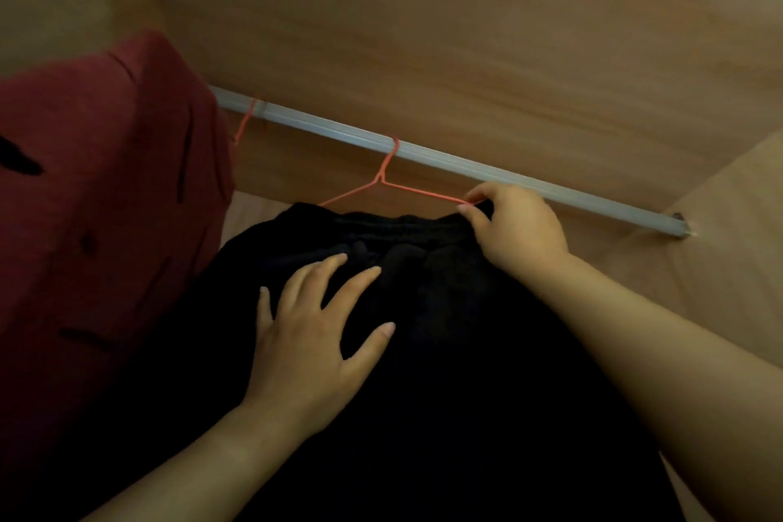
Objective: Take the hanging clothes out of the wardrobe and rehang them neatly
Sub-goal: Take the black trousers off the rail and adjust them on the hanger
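A black garment (445, 352) with an elastic waistband hangs on an orange wire hanger (383, 178), whose hook sits over the grey wardrobe rail (487, 170). My left hand (313, 335) lies flat with spread fingers on the front of the black garment, below the waistband. My right hand (515, 229) pinches the hanger's right arm at the garment's top right corner. To the left hangs a dark red garment (97, 199) with black marks, on a second orange hanger (245, 121) of which only the hook shows.
The wardrobe's wooden back panel (466, 47) rises behind the rail. The right side wall (728, 250) holds the rail's end bracket (680, 227). A stretch of bare rail lies between my right hand and that bracket.
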Demonstrator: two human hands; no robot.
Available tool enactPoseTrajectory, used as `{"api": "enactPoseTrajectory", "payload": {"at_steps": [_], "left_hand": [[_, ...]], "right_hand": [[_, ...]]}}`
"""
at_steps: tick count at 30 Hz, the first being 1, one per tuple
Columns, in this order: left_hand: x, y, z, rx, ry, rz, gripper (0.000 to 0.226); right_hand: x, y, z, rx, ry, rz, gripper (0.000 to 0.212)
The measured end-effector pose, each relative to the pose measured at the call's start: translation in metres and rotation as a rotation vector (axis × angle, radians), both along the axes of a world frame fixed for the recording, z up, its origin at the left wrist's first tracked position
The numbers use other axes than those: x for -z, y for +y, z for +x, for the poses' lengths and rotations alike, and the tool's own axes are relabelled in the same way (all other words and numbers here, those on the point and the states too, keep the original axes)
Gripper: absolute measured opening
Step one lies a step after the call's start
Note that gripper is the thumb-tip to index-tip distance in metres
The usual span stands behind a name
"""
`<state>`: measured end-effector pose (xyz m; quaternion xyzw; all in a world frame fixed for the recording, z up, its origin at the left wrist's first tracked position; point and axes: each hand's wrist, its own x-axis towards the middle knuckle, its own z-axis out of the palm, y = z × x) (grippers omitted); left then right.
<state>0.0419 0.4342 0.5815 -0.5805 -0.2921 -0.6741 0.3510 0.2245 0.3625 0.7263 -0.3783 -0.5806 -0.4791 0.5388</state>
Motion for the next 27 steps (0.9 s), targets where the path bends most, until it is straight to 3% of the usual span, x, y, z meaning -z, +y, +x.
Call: {"api": "enactPoseTrajectory", "payload": {"at_steps": [6, 11, 17, 27], "left_hand": [[0.004, 0.016, -0.007, 0.017, 0.007, -0.037, 0.062], [-0.004, 0.012, -0.005, 0.087, 0.025, -0.072, 0.066], [-0.045, -0.007, 0.006, 0.123, 0.055, -0.043, 0.069], [-0.025, -0.019, 0.005, 0.097, 0.189, -0.121, 0.071]], "right_hand": [[0.002, 0.012, 0.005, -0.096, 0.021, 0.060, 0.018], [-0.015, 0.010, 0.009, -0.231, 0.159, -0.030, 0.004], [-0.041, -0.026, 0.004, -0.174, 0.318, 0.087, 0.013], [-0.009, -0.023, 0.028, -0.165, 0.263, 0.098, 0.012]]}}
